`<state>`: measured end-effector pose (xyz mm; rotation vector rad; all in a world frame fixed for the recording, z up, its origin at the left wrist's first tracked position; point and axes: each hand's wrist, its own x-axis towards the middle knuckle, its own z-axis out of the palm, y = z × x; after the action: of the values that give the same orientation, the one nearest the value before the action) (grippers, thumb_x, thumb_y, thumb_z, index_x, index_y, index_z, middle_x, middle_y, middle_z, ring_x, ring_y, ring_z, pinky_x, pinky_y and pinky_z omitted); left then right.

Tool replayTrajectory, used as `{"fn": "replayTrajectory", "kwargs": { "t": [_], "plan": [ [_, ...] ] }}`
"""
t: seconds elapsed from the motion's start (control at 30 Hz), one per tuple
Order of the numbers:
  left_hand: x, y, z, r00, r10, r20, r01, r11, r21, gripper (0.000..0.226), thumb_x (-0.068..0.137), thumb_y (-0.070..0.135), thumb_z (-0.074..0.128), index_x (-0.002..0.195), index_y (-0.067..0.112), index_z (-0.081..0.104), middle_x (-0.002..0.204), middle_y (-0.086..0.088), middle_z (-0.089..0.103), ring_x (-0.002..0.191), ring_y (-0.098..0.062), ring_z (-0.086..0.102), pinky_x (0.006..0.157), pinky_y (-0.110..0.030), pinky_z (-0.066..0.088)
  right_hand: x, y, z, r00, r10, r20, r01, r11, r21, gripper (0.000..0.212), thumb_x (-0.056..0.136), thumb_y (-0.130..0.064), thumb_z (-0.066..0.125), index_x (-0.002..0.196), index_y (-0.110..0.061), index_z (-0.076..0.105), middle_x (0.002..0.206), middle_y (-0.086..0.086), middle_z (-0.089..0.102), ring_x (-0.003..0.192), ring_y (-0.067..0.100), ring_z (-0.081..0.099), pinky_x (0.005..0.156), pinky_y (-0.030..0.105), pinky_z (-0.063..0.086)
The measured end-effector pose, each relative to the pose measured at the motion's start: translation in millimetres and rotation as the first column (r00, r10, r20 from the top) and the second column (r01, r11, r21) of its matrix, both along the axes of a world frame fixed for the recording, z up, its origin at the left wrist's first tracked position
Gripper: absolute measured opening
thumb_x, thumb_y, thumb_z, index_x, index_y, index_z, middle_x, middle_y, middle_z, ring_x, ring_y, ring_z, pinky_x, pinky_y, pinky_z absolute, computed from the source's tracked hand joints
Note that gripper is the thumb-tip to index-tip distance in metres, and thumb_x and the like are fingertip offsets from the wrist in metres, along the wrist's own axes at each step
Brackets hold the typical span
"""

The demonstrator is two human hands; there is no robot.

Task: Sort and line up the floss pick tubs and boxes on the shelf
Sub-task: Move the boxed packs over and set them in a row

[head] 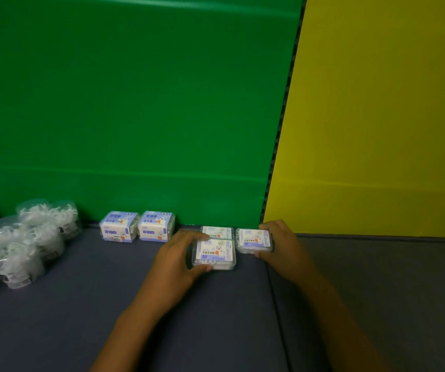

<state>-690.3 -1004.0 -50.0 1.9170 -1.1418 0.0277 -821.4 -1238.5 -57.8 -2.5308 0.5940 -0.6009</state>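
1. Several clear round tubs (25, 248) of floss picks crowd the far left of the shelf (95, 304), some stacked or leaning; they are the loosest group, and I judge a bump could topple one.
2. Two taller blue boxes (138, 226) stand side by side against the green back wall (135, 103), fronts toward the camera.
3. Left hand (178, 260) grips a flat box (214, 254) lying label-up, thumb on the near edge, fingers (197, 236) curled over the far edge. Another flat box (218, 232) sits just behind, touching or nearly so; blur hides the gap.
4. Right hand (279, 244) holds a third flat box (254, 240) at its right side, fingers wrapped round the end.
5. Flat boxes lie with long axis left to right, print reading upright toward the camera.
6. Risk: pushing the front box back could skew the one behind, or the right-hand box could catch on the seam (275, 277) between shelf panels and twist out of line.
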Motion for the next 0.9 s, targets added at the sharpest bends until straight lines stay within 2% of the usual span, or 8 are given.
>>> {"fn": "replayTrajectory", "kwargs": {
  "t": [0.1,0.23,0.4,0.57,0.7,0.9],
  "plan": [
    [0,-2,-2,0.999,0.032,-0.023,-0.032,0.999,0.03,0.054,0.071,0.028,0.084,0.118,0.035,0.057,0.121,0.015,0.056,0.111,-0.002,0.054,0.095,-0.027,0.049,8,-3,-5,1.0,0.023,0.01,-0.023,0.999,0.026,0.054,0.078,-0.017,0.078,0.125,-0.017,0.052,0.118,-0.001,0.049,0.1,0.011,0.05,0.073,0.011,0.038],
    [2,-1,-5,0.997,0.07,-0.019,-0.069,0.996,0.051,0.054,0.072,0.028,0.083,0.118,0.036,0.056,0.121,0.014,0.057,0.111,-0.003,0.054,0.095,-0.025,0.047,15,-3,-7,1.0,0.022,-0.01,-0.022,1.0,0.018,0.047,0.081,-0.021,0.075,0.121,-0.02,0.052,0.119,0.0,0.05,0.103,0.016,0.053,0.08,0.026,0.046],
    [3,-5,-7,0.997,0.076,-0.02,-0.073,0.992,0.099,0.055,0.073,0.029,0.082,0.119,0.037,0.054,0.124,0.012,0.055,0.113,-0.005,0.053,0.097,-0.024,0.045,14,-6,-5,0.998,0.04,-0.047,-0.042,0.999,-0.035,0.048,0.084,-0.029,0.073,0.125,-0.019,0.051,0.124,0.001,0.045,0.108,0.017,0.052,0.084,0.027,0.049],
    [5,-9,-10,0.997,0.073,-0.027,-0.069,0.99,0.124,0.057,0.073,0.027,0.082,0.122,0.034,0.054,0.124,0.012,0.054,0.114,-0.005,0.052,0.096,-0.021,0.043,8,-2,10,0.997,-0.044,-0.058,0.028,0.969,-0.246,0.051,0.091,-0.043,0.061,0.134,-0.017,0.047,0.131,0.002,0.048,0.119,0.019,0.046,0.093,0.029,0.042],
    [5,-11,-9,0.999,0.048,-0.011,-0.046,0.987,0.153,0.056,0.074,0.025,0.081,0.122,0.033,0.053,0.124,0.01,0.053,0.113,-0.004,0.05,0.092,-0.016,0.038,6,5,18,0.987,-0.115,-0.109,0.063,0.914,-0.401,0.052,0.095,-0.05,0.049,0.136,-0.017,0.045,0.131,0.002,0.05,0.118,0.019,0.047,0.092,0.03,0.042],
    [7,-8,-11,1.0,0.021,-0.003,-0.02,0.976,0.217,0.054,0.08,0.028,0.075,0.127,0.029,0.049,0.128,0.009,0.044,0.114,-0.005,0.046,0.089,-0.015,0.035,6,15,17,0.989,-0.114,-0.098,0.075,0.938,-0.339,0.051,0.096,-0.051,0.047,0.134,-0.017,0.047,0.129,0.002,0.052,0.115,0.019,0.048,0.091,0.031,0.042]
  ]
}}
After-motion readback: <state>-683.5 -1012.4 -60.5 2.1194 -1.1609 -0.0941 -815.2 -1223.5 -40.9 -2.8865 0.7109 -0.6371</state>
